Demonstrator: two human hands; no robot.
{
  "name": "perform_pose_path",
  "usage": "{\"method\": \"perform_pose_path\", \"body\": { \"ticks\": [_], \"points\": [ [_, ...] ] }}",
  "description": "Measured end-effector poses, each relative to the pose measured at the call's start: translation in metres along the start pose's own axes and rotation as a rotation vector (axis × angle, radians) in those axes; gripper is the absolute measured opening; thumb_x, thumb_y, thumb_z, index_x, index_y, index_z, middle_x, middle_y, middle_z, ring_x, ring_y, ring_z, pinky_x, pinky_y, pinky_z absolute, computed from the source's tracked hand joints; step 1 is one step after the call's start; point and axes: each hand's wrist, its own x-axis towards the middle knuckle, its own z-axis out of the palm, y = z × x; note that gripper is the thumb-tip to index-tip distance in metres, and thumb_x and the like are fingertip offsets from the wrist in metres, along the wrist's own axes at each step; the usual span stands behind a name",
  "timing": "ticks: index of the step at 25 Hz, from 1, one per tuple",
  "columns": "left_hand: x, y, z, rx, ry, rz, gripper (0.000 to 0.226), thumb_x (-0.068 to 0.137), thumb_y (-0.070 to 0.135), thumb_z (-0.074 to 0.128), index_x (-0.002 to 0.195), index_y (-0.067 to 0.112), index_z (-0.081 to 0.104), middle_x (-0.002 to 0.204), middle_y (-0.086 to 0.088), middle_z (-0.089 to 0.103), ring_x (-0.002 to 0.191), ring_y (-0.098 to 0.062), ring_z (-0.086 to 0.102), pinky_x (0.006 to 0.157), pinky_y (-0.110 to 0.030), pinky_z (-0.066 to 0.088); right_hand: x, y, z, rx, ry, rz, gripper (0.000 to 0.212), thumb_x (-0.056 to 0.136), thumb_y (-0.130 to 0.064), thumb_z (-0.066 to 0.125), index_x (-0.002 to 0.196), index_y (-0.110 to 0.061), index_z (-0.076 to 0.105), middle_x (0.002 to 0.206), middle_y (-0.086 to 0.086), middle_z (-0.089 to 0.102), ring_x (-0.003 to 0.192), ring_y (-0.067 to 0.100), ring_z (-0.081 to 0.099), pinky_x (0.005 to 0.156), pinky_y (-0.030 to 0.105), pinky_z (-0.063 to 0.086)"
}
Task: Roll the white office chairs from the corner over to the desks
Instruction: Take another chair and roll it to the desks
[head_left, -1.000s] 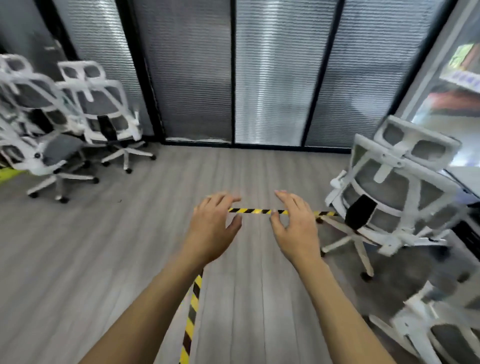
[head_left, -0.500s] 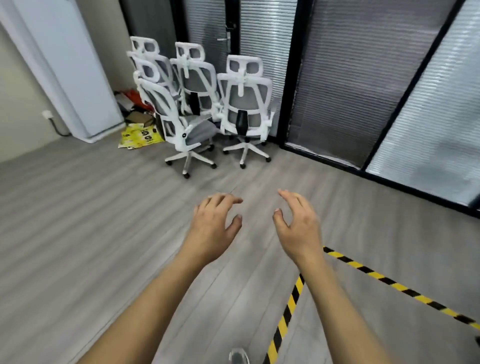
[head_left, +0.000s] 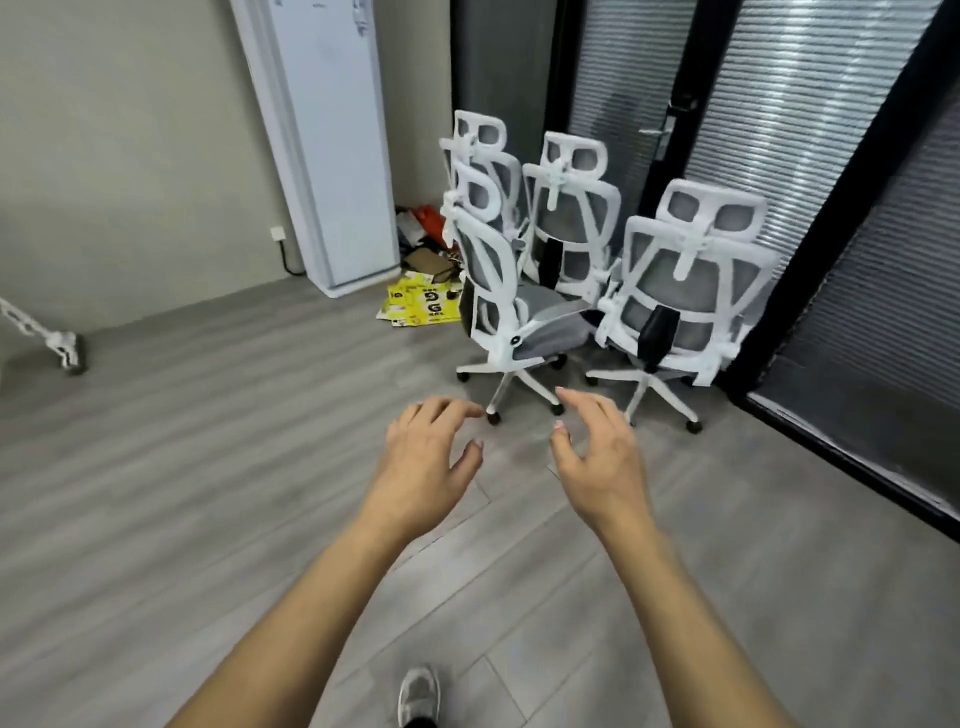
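Head view: hands (head_left: 511, 457) outstretched, empty.

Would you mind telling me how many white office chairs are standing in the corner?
4: front-left chair turned sideways, front-right chair by the black door frame, back-right chair, back-left chair mostly hidden. More could be concealed behind them.

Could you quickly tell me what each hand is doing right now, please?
Left hand: open, fingers curled, holding nothing.
Right hand: open, fingers curled, holding nothing; short of the chairs.
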Motion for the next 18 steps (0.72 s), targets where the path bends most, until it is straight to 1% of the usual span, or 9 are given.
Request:
{"method": "perform_pose_path", "body": {
  "ticks": [3, 6, 10, 12, 14, 18],
  "points": [
    [0.099, -0.077, 0.004, -0.022, 0.013, -0.020, 0.028, 0.095, 0.037, 0.051, 0.123, 0.032, 0.057, 0.122, 0.010, 0.055, 0.115, -0.018, 0.046, 0.099, -0.037, 0.038, 0.102, 0.011, 0.070, -0.014, -0.007, 0.014, 0.037, 0.091, -0.031, 0.052, 0.127, -0.028, 0.061, 0.124, -0.011, 0.061, 0.117, 0.013, 0.055, 0.102, 0.041, 0.045],
    [0.201, -0.140, 0.005, -0.006, 0.020, -0.016, 0.035, 0.091, 0.043, 0.043, 0.122, 0.032, 0.057, 0.121, 0.011, 0.056, 0.114, -0.017, 0.048, 0.097, -0.037, 0.039, 0.204, 0.018, 0.129, -0.020, 0.001, 0.024, 0.035, 0.093, -0.025, 0.057, 0.128, -0.028, 0.061, 0.124, -0.012, 0.061, 0.117, 0.013, 0.054, 0.101, 0.039, 0.044],
    [0.321, -0.207, 0.015, -0.022, -0.013, 0.003, 0.026, 0.095, 0.035, 0.051, 0.120, 0.033, 0.057, 0.121, 0.011, 0.056, 0.112, -0.015, 0.046, 0.096, -0.036, 0.037, 0.322, 0.035, 0.190, -0.035, 0.001, 0.063, 0.035, 0.093, -0.024, 0.059, 0.128, -0.029, 0.061, 0.121, -0.012, 0.060, 0.114, 0.012, 0.054, 0.099, 0.038, 0.044],
    [0.382, -0.244, 0.026, -0.017, -0.016, 0.014, 0.025, 0.095, 0.035, 0.052, 0.119, 0.034, 0.057, 0.121, 0.012, 0.056, 0.112, -0.015, 0.046, 0.095, -0.034, 0.036, 0.381, 0.051, 0.223, -0.021, 0.006, 0.090, 0.034, 0.093, -0.025, 0.058, 0.127, -0.030, 0.061, 0.119, -0.011, 0.061, 0.111, 0.015, 0.056, 0.096, 0.039, 0.046],
    [0.447, -0.279, 0.039, -0.010, -0.036, 0.006, 0.028, 0.095, 0.038, 0.048, 0.120, 0.033, 0.058, 0.122, 0.012, 0.056, 0.113, -0.015, 0.046, 0.096, -0.034, 0.035, 0.441, 0.074, 0.260, 0.001, 0.036, 0.082, 0.034, 0.092, -0.023, 0.058, 0.125, -0.028, 0.063, 0.117, -0.010, 0.062, 0.108, 0.017, 0.058, 0.094, 0.041, 0.048],
    [0.576, -0.349, 0.068, 0.024, -0.093, -0.008, 0.041, 0.089, 0.048, 0.035, 0.121, 0.033, 0.057, 0.123, 0.011, 0.057, 0.114, -0.016, 0.047, 0.099, -0.036, 0.037, 0.569, 0.119, 0.335, 0.038, 0.035, 0.131, 0.033, 0.093, -0.020, 0.059, 0.124, -0.027, 0.063, 0.120, -0.009, 0.062, 0.113, 0.016, 0.056, 0.098, 0.042, 0.046]
  ]
}}
